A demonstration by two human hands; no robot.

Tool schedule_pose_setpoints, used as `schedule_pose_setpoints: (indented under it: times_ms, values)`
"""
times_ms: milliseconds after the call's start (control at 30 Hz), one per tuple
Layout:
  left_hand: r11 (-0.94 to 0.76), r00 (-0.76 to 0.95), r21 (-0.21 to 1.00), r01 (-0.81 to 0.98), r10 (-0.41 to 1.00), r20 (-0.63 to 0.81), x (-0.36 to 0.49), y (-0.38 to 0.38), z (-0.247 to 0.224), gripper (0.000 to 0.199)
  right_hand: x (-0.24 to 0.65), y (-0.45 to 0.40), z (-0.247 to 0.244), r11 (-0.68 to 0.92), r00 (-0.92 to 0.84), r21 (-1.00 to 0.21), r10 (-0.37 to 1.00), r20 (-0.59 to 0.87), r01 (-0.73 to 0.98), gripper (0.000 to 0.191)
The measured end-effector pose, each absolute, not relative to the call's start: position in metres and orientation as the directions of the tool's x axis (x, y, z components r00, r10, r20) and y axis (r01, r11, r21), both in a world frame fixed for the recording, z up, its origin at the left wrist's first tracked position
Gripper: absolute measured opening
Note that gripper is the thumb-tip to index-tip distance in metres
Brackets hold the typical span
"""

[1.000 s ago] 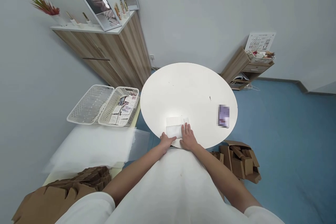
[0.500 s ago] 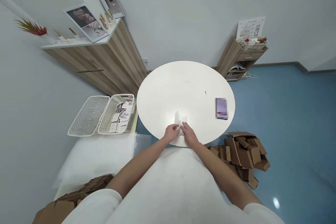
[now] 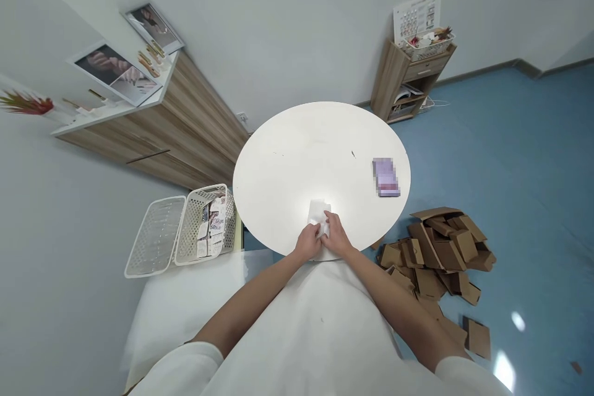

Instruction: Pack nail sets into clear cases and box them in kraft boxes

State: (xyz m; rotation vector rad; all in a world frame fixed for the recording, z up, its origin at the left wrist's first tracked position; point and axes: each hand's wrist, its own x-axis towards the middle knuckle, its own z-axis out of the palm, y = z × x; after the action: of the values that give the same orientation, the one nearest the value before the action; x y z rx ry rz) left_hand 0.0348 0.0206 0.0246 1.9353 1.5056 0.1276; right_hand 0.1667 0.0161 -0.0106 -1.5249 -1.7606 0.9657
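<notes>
A small, thin white wrapping sheet (image 3: 317, 208) lies folded at the near edge of the round white table (image 3: 288, 179). My left hand (image 3: 308, 242) grips its lower left side, thumb and fingers closed on it. On the right side, my right hand (image 3: 337, 236) has its bent fingers pressed over the sheet. The two hands almost meet at the bottom of the fold. Whether anything lies inside the sheet is hidden.
A pixelated purple item (image 3: 386, 177) lies at the table's right. On the left stand two white baskets (image 3: 155, 238), one holding printed cards (image 3: 216, 223), beside white sheeting (image 3: 195, 291). Cardboard boxes (image 3: 436, 253) pile on the blue floor. A wooden cabinet (image 3: 199, 117) stands at the back left.
The sheet's raised flaps have come down into a flatter, more compact fold. Both hands stay on it. My view has turned and tilted slightly.
</notes>
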Motion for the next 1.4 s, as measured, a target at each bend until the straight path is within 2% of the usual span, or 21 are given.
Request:
schedule_pose_setpoints:
  times_ms: [100, 233, 300, 400, 467, 533, 667, 733, 833, 900, 1000, 1133, 1233, 1333, 1400]
  values:
    - [-0.142, 0.385, 0.603, 0.785, 0.874, -0.296, 0.032, 0.013, 0.025, 0.045, 0.170, 0.012, -0.012, 0.204, -0.283, -0.772, 0.959, 0.032, 0.603, 0.061]
    - [-0.225, 0.466, 0.621, 0.751, 0.846, -0.257, 0.019, 0.016, 0.032, 0.041, 0.172, 0.006, -0.014, 0.350, -0.419, -0.680, 0.905, 0.069, 0.644, 0.057]
    - [-0.293, 0.473, 0.555, 0.778, 0.856, -0.211, 0.012, 0.024, 0.036, 0.045, 0.172, 0.008, -0.014, 0.359, -0.422, -0.653, 0.904, 0.066, 0.667, 0.054]
    - [-0.399, 0.532, 0.445, 0.802, 0.815, -0.228, 0.008, 0.037, 0.037, 0.068, 0.168, 0.018, -0.010, 0.318, -0.403, -0.629, 0.915, 0.008, 0.709, 0.044]
    - [-0.433, 0.565, 0.421, 0.797, 0.782, -0.266, 0.010, 0.044, 0.036, 0.077, 0.166, 0.027, -0.005, 0.306, -0.408, -0.609, 0.912, -0.033, 0.732, 0.042]
    - [-0.429, 0.564, 0.419, 0.800, 0.777, -0.281, 0.013, 0.050, 0.034, 0.076, 0.167, 0.035, 0.002, 0.316, -0.425, -0.581, 0.903, -0.056, 0.750, 0.044]
    - [-0.373, 0.528, 0.443, 0.815, 0.792, -0.306, 0.019, 0.055, 0.034, 0.058, 0.174, 0.041, 0.018, 0.379, -0.499, -0.536, 0.862, -0.092, 0.755, 0.036]
    - [-0.319, 0.521, 0.511, 0.798, 0.791, -0.320, 0.019, 0.054, 0.036, 0.045, 0.179, 0.040, 0.025, 0.389, -0.531, -0.542, 0.838, -0.129, 0.745, 0.028]
    - [-0.184, 0.495, 0.622, 0.761, 0.785, -0.374, 0.018, 0.049, 0.036, 0.018, 0.187, 0.037, 0.030, 0.279, -0.510, -0.601, 0.822, -0.254, 0.749, 0.013]
    - [-0.104, 0.450, 0.641, 0.760, 0.796, -0.405, 0.018, 0.045, 0.033, 0.010, 0.190, 0.039, 0.030, 0.156, -0.447, -0.624, 0.827, -0.341, 0.765, 0.007]
    - [-0.033, 0.353, 0.637, 0.770, 0.854, -0.382, 0.020, 0.040, 0.025, 0.018, 0.193, 0.050, 0.026, 0.061, -0.350, -0.599, 0.856, -0.380, 0.798, 0.016]
    - [0.106, 0.122, 0.604, 0.790, 0.938, -0.324, 0.026, 0.032, 0.012, 0.035, 0.190, 0.063, 0.019, 0.019, -0.259, -0.526, 0.885, -0.387, 0.850, 0.023]
    - [0.202, 0.029, 0.620, 0.758, 0.939, -0.341, 0.029, 0.029, 0.009, 0.047, 0.185, 0.062, 0.017, -0.025, -0.165, -0.491, 0.926, -0.339, 0.871, 0.027]
    - [0.269, 0.005, 0.636, 0.723, 0.919, -0.394, 0.030, 0.028, 0.010, 0.048, 0.183, 0.054, 0.018, -0.080, -0.071, -0.544, 0.965, -0.251, 0.835, 0.039]
    - [0.303, -0.010, 0.636, 0.710, 0.907, -0.421, 0.030, 0.028, 0.012, 0.045, 0.184, 0.045, 0.021, -0.166, 0.004, -0.617, 0.967, -0.255, 0.769, 0.044]
